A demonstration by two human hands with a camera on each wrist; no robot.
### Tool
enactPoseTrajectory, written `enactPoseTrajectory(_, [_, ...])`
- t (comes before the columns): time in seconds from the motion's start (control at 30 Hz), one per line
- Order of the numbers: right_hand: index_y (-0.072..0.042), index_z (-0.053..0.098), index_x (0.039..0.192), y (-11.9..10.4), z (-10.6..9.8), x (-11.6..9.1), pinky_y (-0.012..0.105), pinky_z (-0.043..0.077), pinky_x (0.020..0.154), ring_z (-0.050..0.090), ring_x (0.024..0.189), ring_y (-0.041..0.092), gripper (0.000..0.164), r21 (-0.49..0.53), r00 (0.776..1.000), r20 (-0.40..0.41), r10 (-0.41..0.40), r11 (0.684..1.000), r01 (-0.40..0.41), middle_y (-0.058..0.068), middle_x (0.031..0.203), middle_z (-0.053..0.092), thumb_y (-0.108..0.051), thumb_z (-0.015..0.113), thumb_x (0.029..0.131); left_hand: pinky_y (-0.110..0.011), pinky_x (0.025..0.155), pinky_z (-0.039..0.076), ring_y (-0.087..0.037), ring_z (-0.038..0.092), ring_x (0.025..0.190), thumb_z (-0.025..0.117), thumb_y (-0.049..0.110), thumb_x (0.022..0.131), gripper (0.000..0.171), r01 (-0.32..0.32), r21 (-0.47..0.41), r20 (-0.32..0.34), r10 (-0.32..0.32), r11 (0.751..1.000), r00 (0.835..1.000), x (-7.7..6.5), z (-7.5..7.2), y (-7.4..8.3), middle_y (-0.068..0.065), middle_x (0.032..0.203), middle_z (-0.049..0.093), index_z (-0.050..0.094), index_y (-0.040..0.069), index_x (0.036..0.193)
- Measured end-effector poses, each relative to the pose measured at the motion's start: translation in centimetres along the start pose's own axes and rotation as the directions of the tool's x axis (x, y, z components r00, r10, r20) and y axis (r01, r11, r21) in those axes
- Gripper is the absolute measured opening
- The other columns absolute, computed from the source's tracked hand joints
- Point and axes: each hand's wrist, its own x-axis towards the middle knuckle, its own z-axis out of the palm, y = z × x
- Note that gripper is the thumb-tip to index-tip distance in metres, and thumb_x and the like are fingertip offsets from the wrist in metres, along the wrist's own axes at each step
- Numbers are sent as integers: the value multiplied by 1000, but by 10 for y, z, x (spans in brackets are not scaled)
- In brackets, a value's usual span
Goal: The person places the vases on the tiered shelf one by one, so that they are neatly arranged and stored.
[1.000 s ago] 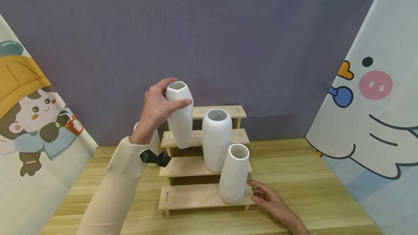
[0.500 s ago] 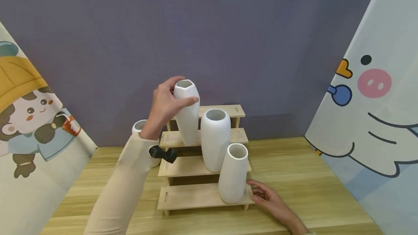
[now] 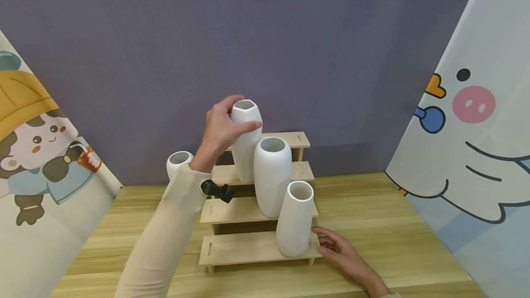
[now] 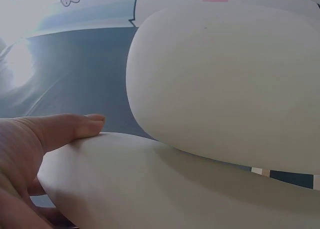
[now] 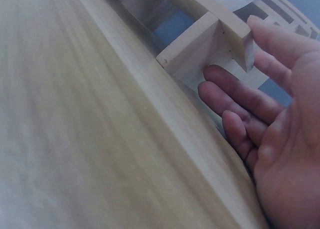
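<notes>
In the head view, my left hand (image 3: 223,125) grips the upper part of a white vase with an angular mouth (image 3: 245,151), thumb in front and fingers round its far side. The vase's base is at the second shelf from the top; whether it rests there is unclear. Close beside it stands a rounded white vase (image 3: 272,174), on the shelf below. A tapered white vase (image 3: 295,224) stands at the right of the lowest shelf. My right hand (image 3: 348,259) lies at that shelf's right end; in the right wrist view its loosely bent fingers (image 5: 260,101) touch the board's end (image 5: 242,46).
The wooden stepped rack (image 3: 240,247) stands on a wood-grain table (image 3: 364,210). Another white vase (image 3: 178,162) stands left of the rack, partly behind my left forearm. A grey backdrop (image 3: 265,49) rises behind, with cartoon-printed panels (image 3: 468,160) at both sides.
My left hand has carried the angular-mouthed vase to the right, up beside the rounded vase, and it now stands more upright. The left vase shows more. My right hand has stayed put.
</notes>
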Motion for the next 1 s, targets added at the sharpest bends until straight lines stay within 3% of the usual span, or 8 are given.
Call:
enactPoseTrajectory(0.3, [5,34,151,-3,1,-1,20,51,93,59,114,-3,52,-8,1000,-5,13,1000,-13,-29,129,56,-13,49,105,-40,77,56,-30,67,100,86,24,75,69,6,23,10,-7,1000,1000,4,3,1,-14,120,69,59,14,137])
enactPoseTrajectory(0.67, [7,35,149,1,0,-1,21,52,92,60,113,-2,50,2,999,6,-50,999,50,-24,128,60,-8,48,104,-39,75,56,-30,66,98,85,26,76,69,6,32,22,-7,999,1000,10,10,3,-14,120,69,58,16,138])
enactPoseTrajectory(1.0, [7,35,150,3,-1,-1,20,51,92,59,113,-3,50,9,999,6,-44,999,44,-26,130,58,-9,48,104,-41,79,56,-30,66,102,86,25,76,69,-6,4,36,6,1000,999,15,17,4,-14,123,67,58,15,138])
